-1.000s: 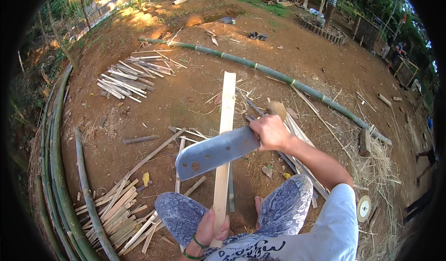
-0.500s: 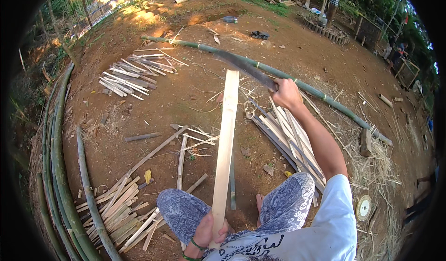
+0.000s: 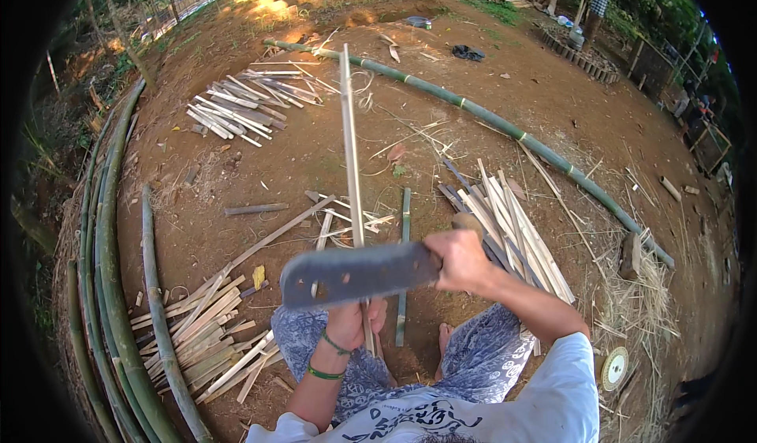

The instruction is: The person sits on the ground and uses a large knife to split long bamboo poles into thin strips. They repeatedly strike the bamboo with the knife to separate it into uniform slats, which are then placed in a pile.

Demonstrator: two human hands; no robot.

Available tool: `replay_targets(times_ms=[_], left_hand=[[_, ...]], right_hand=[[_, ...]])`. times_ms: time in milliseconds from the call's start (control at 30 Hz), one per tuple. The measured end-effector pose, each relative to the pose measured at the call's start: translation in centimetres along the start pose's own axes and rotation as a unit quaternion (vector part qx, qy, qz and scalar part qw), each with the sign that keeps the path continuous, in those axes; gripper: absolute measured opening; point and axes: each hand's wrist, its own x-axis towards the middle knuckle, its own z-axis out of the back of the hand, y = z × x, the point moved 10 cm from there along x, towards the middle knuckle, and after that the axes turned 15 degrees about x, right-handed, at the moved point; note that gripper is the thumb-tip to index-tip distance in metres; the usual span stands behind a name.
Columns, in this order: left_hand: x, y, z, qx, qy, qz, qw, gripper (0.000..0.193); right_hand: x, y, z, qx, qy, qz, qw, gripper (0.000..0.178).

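Note:
In my left hand (image 3: 347, 326) is a long bamboo strip (image 3: 350, 143), gripped near its lower end and standing up edge-on. Part of that hand is hidden behind the blade. My right hand (image 3: 465, 260) is closed round the wooden handle of a machete (image 3: 355, 274). Its broad dark blade, with several holes through it, lies crosswise over the strip just above my left hand; whether it touches the strip I cannot tell. Close to my right hand lies a bundle of pale split strips (image 3: 516, 234).
A long green bamboo pole (image 3: 489, 115) crosses the ground ahead. More poles (image 3: 106, 285) lie along the left. Piles of split pieces (image 3: 209, 328) and thin sticks (image 3: 240, 108) are on the dirt. Shavings (image 3: 643, 309) and a pale disc (image 3: 615, 368) sit at the right.
My right hand has brought the machete from the strip's far end down close to my left hand. The strip has turned from its flat face to its edge, and my left hand has risen.

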Motion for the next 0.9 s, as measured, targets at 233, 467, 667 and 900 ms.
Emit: replay_targets(times_ms=[233, 467, 667, 900], left_hand=[[0.6, -2.5, -2.1, 0.13, -0.063, -0.017, 0.989, 0.052], [-1.5, -0.8, -2.2, 0.175, -0.083, 0.045, 0.98, 0.032], [-1.5, 0.4, -0.7, 0.257, -0.116, 0.029, 0.959, 0.03], [-3.0, 1.4, -2.2, 0.203, -0.069, 0.081, 0.973, 0.03]], right_hand=[[-0.6, 3.5, -1.7, 0.009, 0.033, 0.051, 0.998, 0.022], [2.1, -0.6, 1.5, -0.07, 0.033, -0.071, 0.994, 0.026], [0.3, 3.2, -1.4, -0.082, 0.093, 0.042, 0.991, 0.024], [3.1, -2.0, 3.1, -0.098, 0.012, -0.062, 0.993, 0.027]])
